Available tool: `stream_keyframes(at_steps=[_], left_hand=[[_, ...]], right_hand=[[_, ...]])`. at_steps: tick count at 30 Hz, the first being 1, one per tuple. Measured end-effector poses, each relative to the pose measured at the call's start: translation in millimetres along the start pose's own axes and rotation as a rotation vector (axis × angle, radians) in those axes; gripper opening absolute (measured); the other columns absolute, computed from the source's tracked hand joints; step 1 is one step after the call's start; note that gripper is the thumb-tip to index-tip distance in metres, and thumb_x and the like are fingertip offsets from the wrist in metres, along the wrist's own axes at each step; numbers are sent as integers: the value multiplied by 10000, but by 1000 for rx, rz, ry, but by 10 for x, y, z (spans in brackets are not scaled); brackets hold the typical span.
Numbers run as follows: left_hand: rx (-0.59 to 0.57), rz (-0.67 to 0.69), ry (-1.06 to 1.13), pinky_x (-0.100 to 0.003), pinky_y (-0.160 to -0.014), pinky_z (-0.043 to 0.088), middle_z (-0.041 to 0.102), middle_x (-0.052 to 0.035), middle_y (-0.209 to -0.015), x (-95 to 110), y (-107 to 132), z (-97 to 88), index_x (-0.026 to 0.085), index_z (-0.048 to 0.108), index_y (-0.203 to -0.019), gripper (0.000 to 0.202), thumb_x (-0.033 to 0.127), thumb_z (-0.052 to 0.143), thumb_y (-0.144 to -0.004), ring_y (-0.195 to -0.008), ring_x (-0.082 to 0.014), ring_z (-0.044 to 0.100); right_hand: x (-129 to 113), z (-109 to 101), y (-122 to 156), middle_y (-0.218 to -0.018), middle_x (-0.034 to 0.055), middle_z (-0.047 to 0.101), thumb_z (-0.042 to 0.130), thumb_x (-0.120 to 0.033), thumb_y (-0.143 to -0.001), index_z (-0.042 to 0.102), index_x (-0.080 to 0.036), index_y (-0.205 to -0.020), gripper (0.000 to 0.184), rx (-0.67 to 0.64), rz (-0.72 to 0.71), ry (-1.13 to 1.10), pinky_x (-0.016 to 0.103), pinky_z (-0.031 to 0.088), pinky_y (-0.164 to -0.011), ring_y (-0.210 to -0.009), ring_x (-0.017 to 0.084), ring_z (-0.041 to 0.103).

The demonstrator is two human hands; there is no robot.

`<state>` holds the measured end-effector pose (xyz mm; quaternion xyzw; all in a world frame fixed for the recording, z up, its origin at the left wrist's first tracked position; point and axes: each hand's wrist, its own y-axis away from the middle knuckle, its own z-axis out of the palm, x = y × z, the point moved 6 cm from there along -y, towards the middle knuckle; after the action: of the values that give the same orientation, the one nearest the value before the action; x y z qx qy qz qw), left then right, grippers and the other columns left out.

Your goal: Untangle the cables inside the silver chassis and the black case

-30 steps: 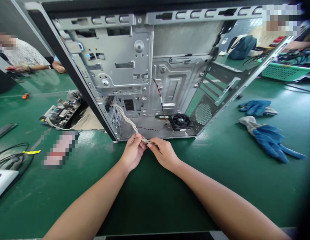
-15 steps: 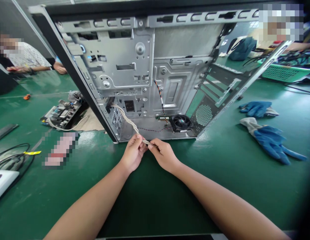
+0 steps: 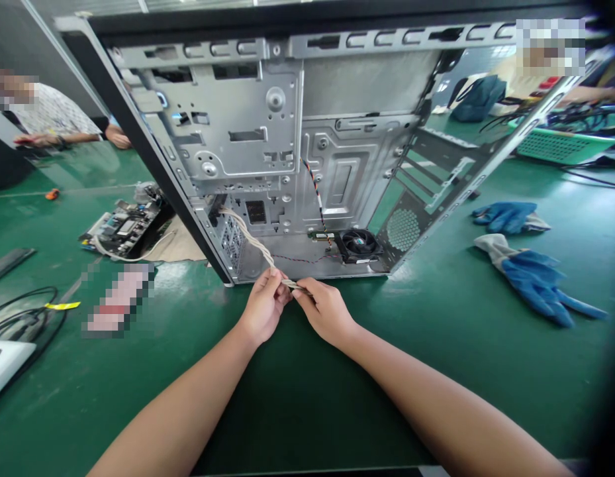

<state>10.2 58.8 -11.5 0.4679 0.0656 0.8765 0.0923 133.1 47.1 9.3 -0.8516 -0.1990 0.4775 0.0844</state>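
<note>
Little has shifted: our left hand [image 3: 264, 303] and right hand [image 3: 325, 309] still pinch the cable [image 3: 250, 238] at its near end (fingertips pressed together), by the case [image 3: 367, 86]. We judge the cable work is unfinished.

The computer case [image 3: 307, 132] is bare, matt grey sheet metal. The counter [image 3: 436, 344] is smooth green with a slight sheen. The work gloves [image 3: 535, 278] look blue rubber-coated cloth.
</note>
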Motion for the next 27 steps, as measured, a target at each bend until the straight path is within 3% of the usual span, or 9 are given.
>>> stream_keyframes(at_steps=[12,15,21,27], left_hand=[[-3,-5,4,-203,-586,398,395,62,-558,12,3,5,169,544,-755,316,439,702,-798,-507,-61,361],[-3,-10,-11,-204,-580,396,401,61,-559,14,7,2,172,540,-757,323,451,698,-798,-504,-62,363],[7,-17,-18,-206,-585,402,400,63,-563,-3,-4,-30,173,540,-766,318,452,687,-807,-494,-57,360],[-19,-17,6,-185,-553,380,377,67,-554,-1,-6,-3,162,541,-741,334,446,711,-787,-487,-50,342]], right_hand=[[73,24,-48,-613,-31,507,489,-294,-907,550,-198,-762,185,-69,113,-180,237,364,-544,-554,117,456],[101,53,-59,-612,-35,490,496,-313,-900,543,-196,-748,198,-103,166,-295,233,387,-546,-558,112,461],[202,182,-35,-554,-81,318,483,-396,-900,493,-204,-750,244,-212,337,-597,212,318,-427,-432,83,321],[72,26,-29,-623,-25,511,497,-296,-901,553,-196,-783,165,-62,90,-175,238,368,-537,-554,116,458]])
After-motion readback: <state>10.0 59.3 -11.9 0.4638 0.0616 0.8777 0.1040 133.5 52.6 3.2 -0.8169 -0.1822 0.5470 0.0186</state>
